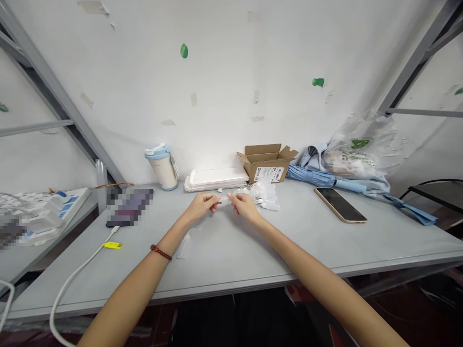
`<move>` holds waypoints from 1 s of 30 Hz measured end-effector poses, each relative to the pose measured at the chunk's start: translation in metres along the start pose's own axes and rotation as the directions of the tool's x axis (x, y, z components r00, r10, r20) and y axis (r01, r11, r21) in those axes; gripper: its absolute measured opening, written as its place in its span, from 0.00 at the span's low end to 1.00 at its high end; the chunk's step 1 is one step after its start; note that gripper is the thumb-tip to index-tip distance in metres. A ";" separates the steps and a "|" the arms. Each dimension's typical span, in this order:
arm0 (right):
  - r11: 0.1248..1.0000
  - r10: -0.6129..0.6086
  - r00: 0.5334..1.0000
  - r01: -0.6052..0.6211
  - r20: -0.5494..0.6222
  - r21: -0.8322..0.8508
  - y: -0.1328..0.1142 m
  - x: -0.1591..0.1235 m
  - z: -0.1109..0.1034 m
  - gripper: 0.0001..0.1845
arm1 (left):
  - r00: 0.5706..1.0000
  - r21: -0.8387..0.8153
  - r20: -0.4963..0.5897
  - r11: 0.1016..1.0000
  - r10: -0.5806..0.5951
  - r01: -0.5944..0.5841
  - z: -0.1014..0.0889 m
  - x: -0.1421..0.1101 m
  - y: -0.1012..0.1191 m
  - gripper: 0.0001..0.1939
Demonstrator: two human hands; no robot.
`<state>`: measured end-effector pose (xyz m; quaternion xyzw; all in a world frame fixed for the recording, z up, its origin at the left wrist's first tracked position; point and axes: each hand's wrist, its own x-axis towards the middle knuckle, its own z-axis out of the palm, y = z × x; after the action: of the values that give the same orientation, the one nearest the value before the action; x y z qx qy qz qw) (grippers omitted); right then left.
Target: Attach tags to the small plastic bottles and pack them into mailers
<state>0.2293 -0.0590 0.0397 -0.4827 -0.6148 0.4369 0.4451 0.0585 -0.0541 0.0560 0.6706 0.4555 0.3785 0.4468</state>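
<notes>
Over the middle of the desk, my left hand (201, 206) and my right hand (246, 207) face each other, thumbs and fingers pinched. A thin whitish piece (224, 200) shows in the narrow gap between the fingertips; it is too small to name. Just beyond my right hand lies a pile of small white plastic bottles (269, 205), partly hidden by that hand. A clear small bottle with a thin thread-like end (183, 246) rests on the desk beside my left forearm. Near my left fingertips is a tiny white bit (220, 190).
Along the wall stand a cream tumbler (163, 168), stacked white trays (217, 178) and an open cardboard box (267, 166). To the right are a blue umbrella (314, 176), a plastic bag (365, 144) and a phone (340, 205). A white cable (81, 267) reaches a blurred device (130, 207) at left.
</notes>
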 end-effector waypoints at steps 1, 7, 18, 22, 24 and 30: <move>0.993 -0.099 0.995 0.097 -0.025 -0.068 -0.001 -0.001 0.001 0.17 | 0.999 -0.066 -0.011 0.997 -0.037 0.036 0.000 0.001 -0.002 0.19; 0.899 -0.343 0.939 0.324 -0.014 -0.295 0.001 -0.004 0.005 0.10 | 0.995 -0.260 -0.022 0.962 -0.097 0.088 -0.005 0.003 -0.008 0.19; 0.998 -0.062 0.998 0.062 0.013 0.032 0.001 -0.004 0.005 0.19 | 0.990 -0.124 0.106 0.989 0.093 -0.080 -0.016 0.003 -0.007 0.15; 0.992 0.008 0.999 -0.012 0.034 0.129 0.003 -0.001 0.005 0.20 | 0.993 -0.084 0.068 0.993 0.093 -0.087 -0.012 0.003 -0.004 0.15; 0.997 -0.034 0.999 0.033 0.009 0.070 0.003 0.000 0.005 0.21 | 0.997 -0.098 0.032 0.993 0.064 -0.061 -0.010 0.003 -0.003 0.16; 0.853 -0.352 0.936 0.321 -0.001 -0.412 0.005 -0.001 0.002 0.14 | 1.000 -0.214 0.015 0.976 -0.026 0.028 -0.007 0.003 -0.005 0.15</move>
<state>0.2286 -0.0597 0.0339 -0.4657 -0.7493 0.1966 0.4279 0.0517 -0.0484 0.0540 0.6145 0.4185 0.4152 0.5243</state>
